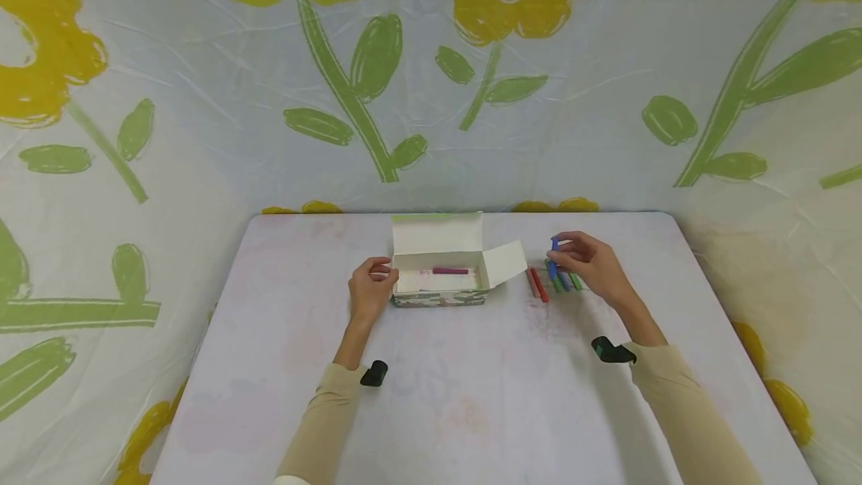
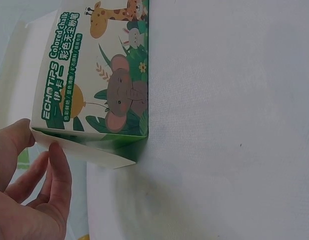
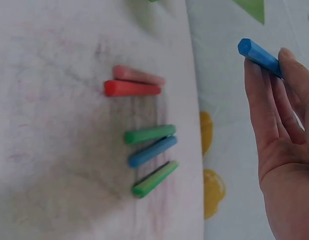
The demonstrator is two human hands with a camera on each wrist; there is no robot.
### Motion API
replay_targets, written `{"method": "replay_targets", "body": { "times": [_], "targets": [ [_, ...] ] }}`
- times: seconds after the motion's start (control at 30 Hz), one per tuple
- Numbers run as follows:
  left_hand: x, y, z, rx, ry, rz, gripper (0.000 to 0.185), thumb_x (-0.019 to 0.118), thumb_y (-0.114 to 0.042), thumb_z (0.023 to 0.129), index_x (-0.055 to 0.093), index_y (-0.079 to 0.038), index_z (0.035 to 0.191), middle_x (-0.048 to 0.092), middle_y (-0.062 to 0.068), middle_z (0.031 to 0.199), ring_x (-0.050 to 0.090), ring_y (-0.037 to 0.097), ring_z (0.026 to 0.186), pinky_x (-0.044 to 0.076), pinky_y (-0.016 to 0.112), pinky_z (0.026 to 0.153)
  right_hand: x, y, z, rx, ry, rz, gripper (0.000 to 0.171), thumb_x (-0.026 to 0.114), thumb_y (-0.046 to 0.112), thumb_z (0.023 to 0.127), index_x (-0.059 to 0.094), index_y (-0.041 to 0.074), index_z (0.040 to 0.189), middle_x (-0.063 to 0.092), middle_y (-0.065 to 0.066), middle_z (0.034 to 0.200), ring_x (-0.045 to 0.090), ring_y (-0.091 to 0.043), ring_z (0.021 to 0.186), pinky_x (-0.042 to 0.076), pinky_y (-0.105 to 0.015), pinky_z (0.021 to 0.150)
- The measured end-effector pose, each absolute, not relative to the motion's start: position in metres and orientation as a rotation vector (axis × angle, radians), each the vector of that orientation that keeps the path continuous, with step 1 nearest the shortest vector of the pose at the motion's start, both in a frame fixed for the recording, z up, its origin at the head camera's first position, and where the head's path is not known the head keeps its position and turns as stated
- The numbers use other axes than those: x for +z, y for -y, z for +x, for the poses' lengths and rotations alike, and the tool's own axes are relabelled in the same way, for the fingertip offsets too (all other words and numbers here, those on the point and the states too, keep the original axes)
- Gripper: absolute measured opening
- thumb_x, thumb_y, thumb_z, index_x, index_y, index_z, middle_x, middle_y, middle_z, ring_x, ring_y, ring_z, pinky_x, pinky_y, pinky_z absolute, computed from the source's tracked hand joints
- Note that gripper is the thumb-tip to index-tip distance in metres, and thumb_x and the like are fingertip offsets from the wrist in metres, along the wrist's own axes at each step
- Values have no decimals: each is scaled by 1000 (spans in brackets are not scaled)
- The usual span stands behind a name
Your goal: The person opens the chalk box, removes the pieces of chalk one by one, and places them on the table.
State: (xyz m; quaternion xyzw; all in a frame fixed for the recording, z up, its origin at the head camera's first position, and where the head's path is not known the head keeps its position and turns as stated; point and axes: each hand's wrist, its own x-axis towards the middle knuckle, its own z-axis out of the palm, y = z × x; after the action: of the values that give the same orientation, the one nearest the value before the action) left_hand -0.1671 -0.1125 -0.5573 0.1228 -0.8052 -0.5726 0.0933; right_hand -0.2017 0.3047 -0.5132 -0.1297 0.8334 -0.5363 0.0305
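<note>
An open cardboard chalk box [image 1: 441, 298] with printed animals stands on the table, its lid raised at the back. My left hand [image 1: 370, 290] holds the box at its left end, thumb and fingertips at the edge beside a side flap [image 2: 89, 149]. Inside lies one purple chalk stick [image 1: 450, 271]. Above the table to the right, my right hand [image 1: 595, 264] pinches a blue chalk stick [image 3: 262, 57] between thumb and fingers. Below it lie a red chalk [image 3: 132, 88], a pinkish-red chalk [image 3: 139, 75], another blue chalk [image 3: 153, 151] and two green chalks, one darker [image 3: 150, 134], one lighter [image 3: 155, 180].
The box's right flap [image 1: 505, 263] sticks out toward the loose chalks. Chalk smudges mark the white table [image 1: 458, 410] around them. A flower-printed cloth [image 1: 431, 163] hangs behind the table's far edge and along both sides.
</note>
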Motion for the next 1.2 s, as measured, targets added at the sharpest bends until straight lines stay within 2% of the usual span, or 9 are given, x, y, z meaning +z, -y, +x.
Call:
{"method": "replay_targets", "body": {
  "times": [0.27, 0.37, 0.5, 0.6, 0.83, 1.2],
  "targets": [
    [-558, 114, -168, -1695, 2375, 350, 25, 78, -5, 88, 74, 0, 112, 73, 14, 94, 69, 30, 85, 54, 29, 68, -541, -317, -186, -1538, -2595, -293, 46, 70, 21, 100, 56, -6, 135, 65, -24, 118, 68, 1, 96, 57, -21, 80],
    [-559, 114, -168, -1703, 2373, 346, 26, 78, -5, 88, 74, 1, 112, 73, 14, 93, 69, 29, 85, 55, 29, 69, -551, -319, -181, -1486, -2613, -268, 45, 70, 21, 99, 58, -6, 133, 65, -24, 116, 68, -3, 97, 55, -19, 80],
    [-558, 114, -167, -1711, 2368, 346, 25, 78, -6, 88, 74, 0, 112, 73, 14, 93, 69, 29, 85, 55, 30, 70, -562, -321, -175, -1378, -2684, -253, 43, 73, 22, 97, 61, -5, 128, 68, -21, 111, 68, -15, 99, 52, -13, 79],
    [-558, 114, -167, -1717, 2368, 344, 24, 78, -7, 88, 75, -1, 111, 73, 14, 93, 69, 29, 85, 55, 31, 69, -569, -321, -170, -1316, -2708, -233, 43, 76, 22, 96, 62, -5, 125, 69, -18, 106, 68, -21, 97, 51, -14, 76],
    [-558, 116, -168, -1697, 2385, 353, 24, 78, -8, 89, 75, -3, 112, 73, 13, 94, 68, 28, 85, 54, 30, 69, -573, -315, -164, -1181, -2746, -187, 48, 78, 26, 93, 62, -7, 124, 68, -12, 97, 63, -21, 87, 51, -20, 69],
    [-558, 115, -167, -1704, 2384, 364, 26, 78, -7, 88, 74, -1, 113, 73, 13, 94, 68, 29, 86, 54, 30, 69, -564, -309, -166, -1125, -2753, -231, 38, 78, 17, 93, 63, -8, 117, 68, -11, 92, 61, -21, 81, 50, -22, 64]
  ]
}}
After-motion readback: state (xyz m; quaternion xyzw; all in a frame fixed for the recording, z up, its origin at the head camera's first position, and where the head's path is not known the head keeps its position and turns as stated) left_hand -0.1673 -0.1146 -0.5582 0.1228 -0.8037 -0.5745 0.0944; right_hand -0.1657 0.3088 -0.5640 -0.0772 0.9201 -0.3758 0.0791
